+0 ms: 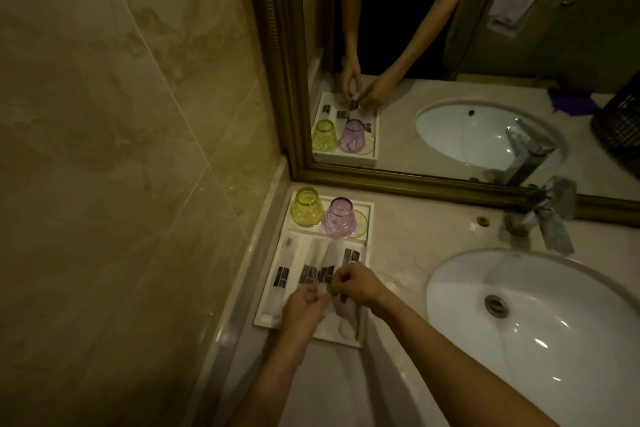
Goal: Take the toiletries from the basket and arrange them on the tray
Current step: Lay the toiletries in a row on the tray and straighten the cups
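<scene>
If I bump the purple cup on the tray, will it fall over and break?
Probably not easily. The purple cup stands upside down on its wide rim, so it looks steady. It seems to be glass, so a hard knock might crack it. It sits close to the yellow cup on the white tray, so they could clink.

Both forearms are left bare, with no watch, ring or band to be seen on the left hand point(303, 310) or the right hand point(358, 284). In the gold-framed wall mirror point(450, 184), a black short-sleeved T-shirt printed with yellow block bars is reflected.
</scene>
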{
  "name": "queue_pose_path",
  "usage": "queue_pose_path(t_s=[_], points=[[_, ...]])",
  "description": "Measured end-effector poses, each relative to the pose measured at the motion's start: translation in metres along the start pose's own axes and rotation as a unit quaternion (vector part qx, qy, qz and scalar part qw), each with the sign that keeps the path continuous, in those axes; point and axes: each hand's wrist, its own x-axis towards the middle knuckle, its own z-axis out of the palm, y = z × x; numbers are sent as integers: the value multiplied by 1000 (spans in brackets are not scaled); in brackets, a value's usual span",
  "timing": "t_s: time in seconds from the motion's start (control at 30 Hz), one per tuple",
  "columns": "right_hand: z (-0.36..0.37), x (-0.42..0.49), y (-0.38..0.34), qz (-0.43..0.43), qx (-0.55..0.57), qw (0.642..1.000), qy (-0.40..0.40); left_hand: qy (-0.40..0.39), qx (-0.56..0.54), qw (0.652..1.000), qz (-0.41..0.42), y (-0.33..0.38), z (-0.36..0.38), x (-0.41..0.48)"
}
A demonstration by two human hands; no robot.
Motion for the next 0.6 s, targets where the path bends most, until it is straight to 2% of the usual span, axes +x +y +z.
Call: queue_pose_path(t_s=[0.1,0.2,0.27,0.37,0.47,0.6], points=[[-6,-8,0,17,127,992,-8,-50,-154,985,-56,2,1,2],[-6,-8,1,78,237,968,-10,-57,-186,979,-53,1,-1,1],[-6,-5,-1,97,304,948,-4,-90,-189,976,-57,0,-2,-2],[-8,2,-7,104,337,934,54,-136,-184,972,-60,-4,-6,-10],[-16,11,-12,112,361,921,89,-140,-195,969,-56,-11,-12,-17],[-20,17,-13,124,329,932,92,-124,-170,976,-47,-18,-20,-15]])
